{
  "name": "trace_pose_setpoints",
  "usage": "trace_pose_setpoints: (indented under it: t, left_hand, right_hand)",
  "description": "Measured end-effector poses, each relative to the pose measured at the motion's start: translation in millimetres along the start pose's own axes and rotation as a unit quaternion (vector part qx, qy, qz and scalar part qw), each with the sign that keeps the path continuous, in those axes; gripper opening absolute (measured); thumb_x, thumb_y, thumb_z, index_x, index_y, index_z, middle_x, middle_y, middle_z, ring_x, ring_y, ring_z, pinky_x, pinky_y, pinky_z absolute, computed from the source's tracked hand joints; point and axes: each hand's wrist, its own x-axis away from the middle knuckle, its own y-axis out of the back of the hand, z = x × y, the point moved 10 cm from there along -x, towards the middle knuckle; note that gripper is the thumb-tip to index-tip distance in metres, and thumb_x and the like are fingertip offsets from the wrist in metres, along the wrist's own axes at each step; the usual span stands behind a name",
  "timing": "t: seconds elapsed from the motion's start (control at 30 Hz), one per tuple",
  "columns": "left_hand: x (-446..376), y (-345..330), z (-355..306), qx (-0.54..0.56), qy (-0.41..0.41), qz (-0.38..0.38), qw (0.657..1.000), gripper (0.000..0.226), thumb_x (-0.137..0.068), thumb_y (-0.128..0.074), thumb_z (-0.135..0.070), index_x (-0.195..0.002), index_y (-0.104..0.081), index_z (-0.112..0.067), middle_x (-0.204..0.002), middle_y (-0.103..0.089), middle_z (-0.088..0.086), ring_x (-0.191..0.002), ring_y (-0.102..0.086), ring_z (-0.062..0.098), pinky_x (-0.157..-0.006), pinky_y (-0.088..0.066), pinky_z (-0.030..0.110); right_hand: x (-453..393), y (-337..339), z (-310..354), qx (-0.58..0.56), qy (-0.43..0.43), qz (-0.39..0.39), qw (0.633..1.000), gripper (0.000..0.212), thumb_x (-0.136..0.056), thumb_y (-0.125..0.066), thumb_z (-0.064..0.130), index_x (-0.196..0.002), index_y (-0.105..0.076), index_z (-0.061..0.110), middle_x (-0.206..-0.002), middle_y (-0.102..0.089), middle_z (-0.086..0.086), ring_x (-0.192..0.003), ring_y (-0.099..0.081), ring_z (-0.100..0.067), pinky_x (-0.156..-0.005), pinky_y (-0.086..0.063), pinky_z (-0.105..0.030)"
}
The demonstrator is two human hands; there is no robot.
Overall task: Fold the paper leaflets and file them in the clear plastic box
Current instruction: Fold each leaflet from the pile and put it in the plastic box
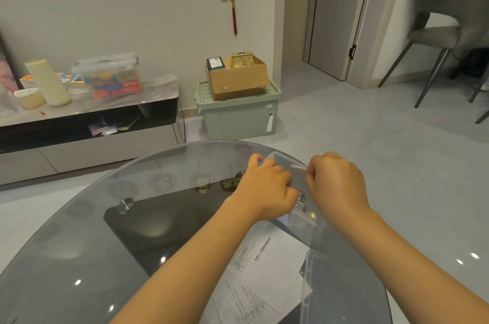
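Observation:
A clear plastic box [301,217] stands on the round grey glass table [105,217], toward its far right edge. My left hand [264,188] grips the box's left rim, fingers curled over it. My right hand [336,186] is curled at the box's right side and pinches a small piece of white paper [297,168] over the box opening. Printed white paper leaflets [262,278] lie flat on the table just in front of the box, partly under my forearms. A clear lid [308,281] lies to the right of the leaflets.
Beyond the table a low TV cabinet [87,117] carries a storage box, a cream cylinder and tubs. A green crate [238,114] with a cardboard box on top stands against the wall. A grey chair [447,29] is at the far right.

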Motion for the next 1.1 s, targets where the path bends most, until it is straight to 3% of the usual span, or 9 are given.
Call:
trace_pose_setpoints:
  t: [0.13, 0.3, 0.4, 0.53, 0.7, 0.8, 0.93, 1.0, 1.1]
  left_hand:
    - [0, -1, 1, 0.016, 0.01, 0.012, 1.0, 0.054, -0.081, -0.019, -0.037, -0.106, -0.061, -0.015, -0.097, -0.063, 0.0, -0.097, -0.042, 0.014, -0.108, -0.009, 0.038]
    - [2, 1, 2, 0.035, 0.014, -0.004, 0.999, 0.05, -0.081, -0.022, -0.035, -0.105, -0.06, -0.016, -0.095, -0.062, -0.001, -0.091, -0.04, 0.012, -0.109, -0.008, 0.038]
    - [1, 2, 2, 0.026, 0.015, -0.004, 1.0, 0.053, -0.081, -0.022, -0.036, -0.111, -0.06, -0.016, -0.098, -0.063, 0.001, -0.099, -0.044, 0.015, -0.108, -0.008, 0.037]
    - [1, 1, 4, 0.028, 0.021, -0.008, 0.999, 0.052, -0.081, -0.021, -0.037, -0.111, -0.057, -0.014, -0.1, -0.062, 0.001, -0.102, -0.045, 0.017, -0.105, -0.009, 0.036]
    - [0, -2, 5, 0.012, 0.023, 0.001, 1.0, 0.055, -0.08, -0.018, -0.04, -0.108, -0.057, -0.014, -0.1, -0.061, 0.0, -0.103, -0.045, 0.017, -0.101, -0.007, 0.035]
    - [1, -1, 5, 0.015, 0.03, -0.005, 0.999, 0.057, -0.079, -0.014, -0.041, -0.107, -0.055, -0.013, -0.098, -0.06, 0.001, -0.101, -0.045, 0.018, -0.103, -0.01, 0.035]
    - [-2, -7, 6, -0.03, 0.027, 0.024, 0.999, 0.086, -0.067, 0.005, -0.048, -0.11, -0.061, -0.013, -0.106, -0.058, 0.002, -0.105, -0.042, 0.017, -0.105, -0.015, 0.038]
    - [-3, -10, 7, -0.039, 0.033, 0.044, 0.998, 0.083, -0.072, 0.003, -0.046, -0.11, -0.062, -0.014, -0.109, -0.055, 0.003, -0.109, -0.04, 0.018, -0.105, -0.014, 0.039]
    - [-2, -11, 9, -0.039, 0.046, 0.066, 0.996, 0.07, -0.078, -0.009, -0.042, -0.116, -0.061, -0.013, -0.116, -0.052, 0.004, -0.114, -0.037, 0.018, -0.106, -0.011, 0.039]
  right_hand:
    - [-2, -18, 3, 0.028, 0.013, 0.049, 0.998, 0.018, -0.086, -0.049, 0.003, -0.093, -0.064, 0.011, -0.093, -0.06, -0.006, -0.07, -0.043, -0.022, -0.048, -0.023, -0.025]
    - [-9, -34, 9, 0.012, 0.025, 0.101, 0.994, 0.015, -0.085, -0.05, -0.001, -0.084, -0.061, 0.009, -0.063, -0.045, -0.001, -0.056, -0.038, -0.017, -0.042, -0.024, -0.022]
    - [-9, -37, 10, -0.008, 0.032, 0.124, 0.992, 0.023, -0.084, -0.048, -0.004, -0.096, -0.064, 0.008, -0.076, -0.056, -0.006, -0.062, -0.044, -0.02, -0.047, -0.031, -0.022]
    - [-1, -41, 14, 0.006, 0.046, 0.163, 0.986, 0.02, -0.083, -0.047, -0.005, -0.089, -0.059, 0.009, -0.065, -0.036, 0.001, -0.052, -0.036, -0.014, -0.041, -0.023, -0.02]
    - [7, -39, 17, 0.043, 0.066, 0.181, 0.98, 0.019, -0.087, -0.05, 0.003, -0.101, -0.06, 0.01, -0.071, -0.019, 0.005, -0.073, -0.04, -0.021, -0.044, -0.019, -0.021]
    - [6, -40, 15, 0.036, 0.054, 0.18, 0.982, 0.02, -0.087, -0.051, 0.003, -0.103, -0.06, 0.011, -0.084, -0.037, 0.001, -0.075, -0.042, -0.021, -0.047, -0.025, -0.023]
    - [2, -40, 4, -0.004, 0.024, 0.158, 0.987, 0.016, -0.085, -0.046, -0.001, -0.076, -0.055, 0.009, -0.081, -0.046, -0.005, -0.074, -0.05, -0.026, -0.046, -0.03, -0.023]
    - [0, -38, 0, -0.047, 0.023, 0.138, 0.989, 0.021, -0.085, -0.046, -0.001, -0.09, -0.065, 0.006, -0.096, -0.058, -0.009, -0.087, -0.058, -0.03, -0.063, -0.049, -0.03]
    - [1, -27, -5, -0.108, 0.028, 0.099, 0.989, 0.033, -0.091, -0.045, 0.005, -0.116, -0.065, 0.011, -0.119, -0.059, -0.007, -0.108, -0.057, -0.026, -0.09, -0.047, -0.035]
